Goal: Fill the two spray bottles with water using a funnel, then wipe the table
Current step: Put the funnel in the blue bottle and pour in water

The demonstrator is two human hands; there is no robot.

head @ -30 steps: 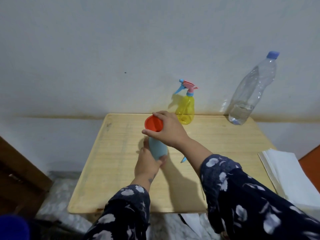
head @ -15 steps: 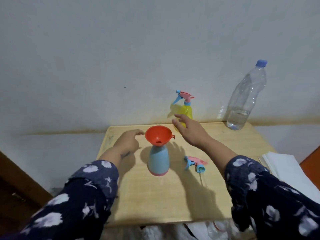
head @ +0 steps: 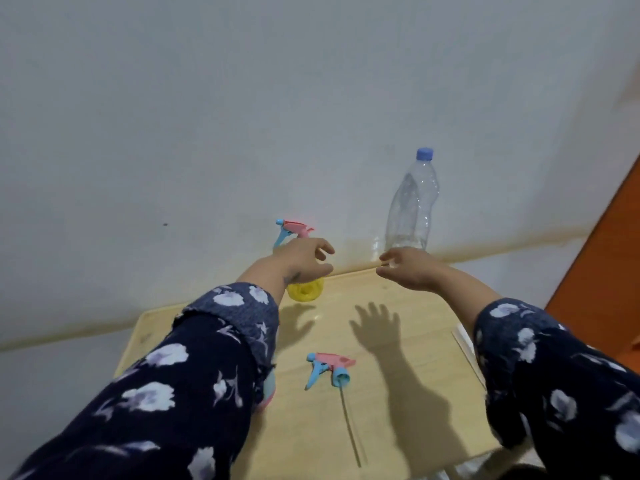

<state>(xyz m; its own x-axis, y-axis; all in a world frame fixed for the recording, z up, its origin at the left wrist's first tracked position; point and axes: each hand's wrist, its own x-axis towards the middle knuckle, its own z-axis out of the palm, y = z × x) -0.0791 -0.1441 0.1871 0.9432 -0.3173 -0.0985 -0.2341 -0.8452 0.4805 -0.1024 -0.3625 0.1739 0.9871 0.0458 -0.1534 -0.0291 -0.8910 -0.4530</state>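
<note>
A pale wall (head: 242, 116) fills the upper part of the view, with an orange surface (head: 609, 265) cut off at the right edge. Below it lies the wooden tabletop (head: 408, 403), its near-left part covered by the left sleeve (head: 166, 393) and its right corner by the right sleeve (head: 561, 375), both dark with a pale flower print.

A clear water bottle (head: 412, 206) with a blue cap stands upright at the far edge by the wall; its base is hidden behind the right hand, and the water level is hard to make out.

The left hand (head: 298, 259) reaches forward in front of the yellow spray bottle (head: 306, 289), its fingers loosely spread and curved, holding nothing. Whether they touch the bottle cannot be told. Only the bottle's yellow bottom and its pink-and-blue trigger head above the hand show.

The right hand (head: 410, 268) stretches toward the water bottle with fingers apart and slightly bent, empty; contact with the bottle cannot be judged.

The blue spray bottle (head: 269, 386) is almost wholly hidden behind the left sleeve: only a sliver of blue body and pink base shows. The funnel is not visible.

A loose pink-and-blue spray head (head: 329, 368) lies on its side mid-tabletop, its thin dip tube (head: 349, 427) trailing toward the near edge.
</note>
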